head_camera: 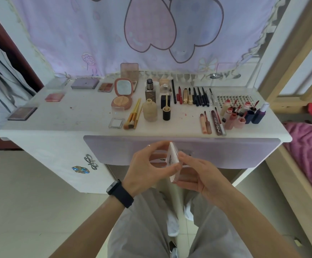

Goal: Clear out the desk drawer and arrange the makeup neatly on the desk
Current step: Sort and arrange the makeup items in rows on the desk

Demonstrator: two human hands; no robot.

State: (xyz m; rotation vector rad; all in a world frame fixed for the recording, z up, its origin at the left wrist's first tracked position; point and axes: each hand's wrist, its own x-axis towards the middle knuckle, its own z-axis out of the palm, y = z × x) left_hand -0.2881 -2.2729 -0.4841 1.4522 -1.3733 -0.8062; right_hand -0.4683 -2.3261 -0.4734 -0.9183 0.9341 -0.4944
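Pale plastic compact (173, 159), turned on edge, sits before the lilac drawer (226, 151); the left hand (145, 166) curls round it, the right hand (199, 174) grips its lower edge.

The dark red tube (217, 124) reads "COLOR"; its last letter is unclear.

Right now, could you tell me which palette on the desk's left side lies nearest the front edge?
The dark plum palette at the corner; the pink palette and lilac palette sit farther back.
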